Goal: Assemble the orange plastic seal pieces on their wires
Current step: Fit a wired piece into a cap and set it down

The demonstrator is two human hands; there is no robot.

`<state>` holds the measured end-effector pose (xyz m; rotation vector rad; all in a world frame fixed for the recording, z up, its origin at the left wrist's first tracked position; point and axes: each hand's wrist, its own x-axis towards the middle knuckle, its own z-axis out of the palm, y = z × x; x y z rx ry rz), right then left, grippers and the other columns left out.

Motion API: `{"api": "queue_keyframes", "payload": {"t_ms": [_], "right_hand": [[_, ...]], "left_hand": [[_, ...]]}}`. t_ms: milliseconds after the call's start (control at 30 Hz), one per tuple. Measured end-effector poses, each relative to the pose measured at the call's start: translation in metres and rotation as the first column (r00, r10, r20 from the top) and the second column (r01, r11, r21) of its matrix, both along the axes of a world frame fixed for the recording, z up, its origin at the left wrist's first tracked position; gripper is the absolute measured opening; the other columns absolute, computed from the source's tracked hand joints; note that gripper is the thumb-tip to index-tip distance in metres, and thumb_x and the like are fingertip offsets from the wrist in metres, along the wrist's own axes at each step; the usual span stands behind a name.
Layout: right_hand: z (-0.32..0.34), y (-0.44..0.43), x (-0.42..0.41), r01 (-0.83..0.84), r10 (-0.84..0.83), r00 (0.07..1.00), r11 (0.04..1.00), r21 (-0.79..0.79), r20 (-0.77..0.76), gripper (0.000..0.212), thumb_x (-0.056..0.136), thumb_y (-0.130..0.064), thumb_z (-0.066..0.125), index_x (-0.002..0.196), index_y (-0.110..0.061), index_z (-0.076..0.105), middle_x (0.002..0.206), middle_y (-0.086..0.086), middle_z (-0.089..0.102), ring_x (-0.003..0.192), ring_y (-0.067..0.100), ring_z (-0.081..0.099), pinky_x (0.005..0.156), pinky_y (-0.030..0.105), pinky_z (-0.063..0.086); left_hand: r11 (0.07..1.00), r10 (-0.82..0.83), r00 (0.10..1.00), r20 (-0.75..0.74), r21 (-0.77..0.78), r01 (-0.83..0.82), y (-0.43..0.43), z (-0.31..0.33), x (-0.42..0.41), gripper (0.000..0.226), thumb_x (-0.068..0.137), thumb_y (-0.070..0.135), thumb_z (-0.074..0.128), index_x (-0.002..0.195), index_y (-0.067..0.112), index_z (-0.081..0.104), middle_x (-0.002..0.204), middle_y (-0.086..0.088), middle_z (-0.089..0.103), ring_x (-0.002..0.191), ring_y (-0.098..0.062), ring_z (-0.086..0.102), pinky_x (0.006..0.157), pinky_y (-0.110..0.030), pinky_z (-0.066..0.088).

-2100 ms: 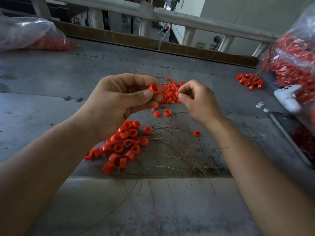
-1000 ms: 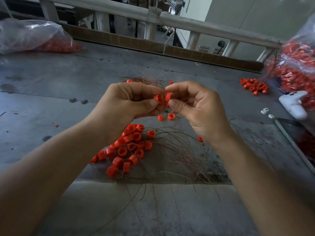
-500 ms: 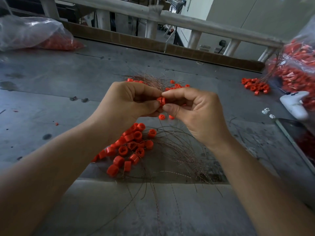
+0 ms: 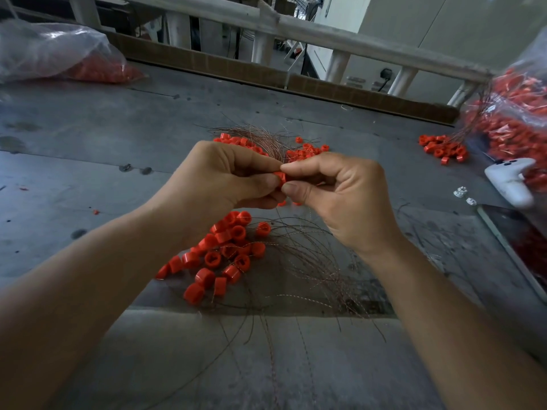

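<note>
Pinching one orange seal piece [image 4: 279, 176] between both hands, held up over the middle of the grey table [image 4: 118, 128]. My left hand [image 4: 225, 179] has thumb and forefinger curled onto it from one side, and my right hand [image 4: 346, 199] clamps it with thumb and forefinger from the other, so the two sets of tips meet around it. Only a sliver of orange shows between them, and whether a wire runs into the piece I cannot tell. Right under my wrists lies the near pile [image 4: 225, 250] of orange pieces, some on their sides, some with the hollow facing up, and thin coppery loose wires [image 4: 299, 261] fan out from it to the right and toward me. Beyond my knuckles sits the far pile [image 4: 307, 149], with a wire bundle [image 4: 260, 136] arching over it. Off to the right there is a small heap [image 4: 442, 147] of pieces, just beside a clear right bag [image 4: 518, 119] stuffed with orange pieces and wires. A white controller [image 4: 509, 179] lies against that bag, two small white bits [image 4: 461, 192] lie just beside it, and a dark-screened phone [image 4: 515, 241] lies flat at the table's right edge. Far left, a second clear bag [image 4: 53, 51] holds more orange. A cardboard strip [image 4: 207, 63] lines the table's far edge, with a pale railing [image 4: 325, 39] behind it.
</note>
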<state>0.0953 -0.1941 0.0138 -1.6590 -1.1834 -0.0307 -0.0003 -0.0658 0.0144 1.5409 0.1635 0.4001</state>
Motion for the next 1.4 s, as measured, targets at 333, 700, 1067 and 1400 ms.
{"api": "queue_keyframes", "payload": {"t_ms": [333,700,1067,1400], "right_hand": [[-0.002,-0.003,0.0,0.005,-0.005,0.998,1.0,0.007,0.057,0.03,0.067,-0.005,0.075,0.093,-0.017,0.065,0.076,-0.016,0.061,0.072,0.002,0.063,0.067,0.015,0.052],[0.0,-0.002,0.001,-0.092,0.093,0.995,0.994,0.066,-0.024,0.027,0.065,-0.019,0.071,0.091,-0.015,0.065,0.072,-0.012,0.063,0.064,0.001,0.063,0.061,0.017,0.052],[0.003,-0.005,0.005,-0.26,0.246,0.965,0.935,-0.239,-0.086,0.016,0.068,-0.035,0.061,0.084,-0.037,0.06,0.076,-0.014,0.052,0.073,-0.006,0.052,0.065,0.009,0.04],[0.005,-0.002,-0.005,-0.157,0.152,0.988,0.963,-0.217,-0.039,0.007,0.075,-0.031,0.059,0.071,-0.027,0.055,0.073,-0.011,0.05,0.067,0.0,0.05,0.06,0.013,0.039]], "left_hand": [[0.999,-0.036,0.998,-0.046,-0.002,0.036,-0.001,0.001,-0.002,0.016,0.059,0.013,0.064,0.072,0.014,0.073,0.067,-0.007,0.071,0.063,-0.013,0.069,0.056,-0.015,0.052],[0.988,-0.096,0.994,-0.051,-0.127,0.089,-0.003,0.003,-0.003,0.02,0.059,0.012,0.061,0.075,0.008,0.073,0.066,-0.007,0.07,0.06,-0.012,0.068,0.054,-0.015,0.052],[0.963,-0.255,0.957,-0.138,-0.127,0.238,0.004,0.004,-0.005,0.043,0.058,0.012,0.063,0.101,0.009,0.063,0.068,-0.009,0.07,0.058,-0.015,0.068,0.052,-0.02,0.055],[0.969,-0.241,0.97,-0.035,0.042,0.242,-0.001,0.006,-0.007,0.055,0.058,0.027,0.067,0.111,0.029,0.052,0.079,-0.015,0.071,0.065,-0.023,0.07,0.054,-0.022,0.054]]}}
